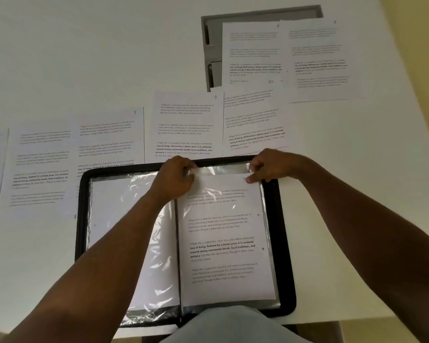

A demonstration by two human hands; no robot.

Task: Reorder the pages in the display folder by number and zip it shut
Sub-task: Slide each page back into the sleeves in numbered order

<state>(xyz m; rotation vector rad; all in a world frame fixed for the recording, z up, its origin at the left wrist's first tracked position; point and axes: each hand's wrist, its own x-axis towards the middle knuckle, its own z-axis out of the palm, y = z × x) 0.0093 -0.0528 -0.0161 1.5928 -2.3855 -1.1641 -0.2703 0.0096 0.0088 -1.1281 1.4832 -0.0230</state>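
The white counter (pixel 84 58) carries an open black folder (pixel 286 268) at its near edge and loose printed pages (pixel 186 125) spread behind it — several overlapping (two marked 9 and 10) — some covering a grey recessed hatch (pixel 208 35).

White table (pixel 84 58) fills most of view, surface matte and plain, lit evenly, soft shadows only. Rectangular grey-framed recess (pixel 209 45) set into tabletop near far edge, right of centre; two compartments visible along its left side, rest covered. Table's right edge runs diagonally down right side of view; pale yellow wall or floor (pixel 421 45) beyond it. Near edge of table visible bottom right, brown surface (pixel 315 332) below it, blurred, cannot tell what
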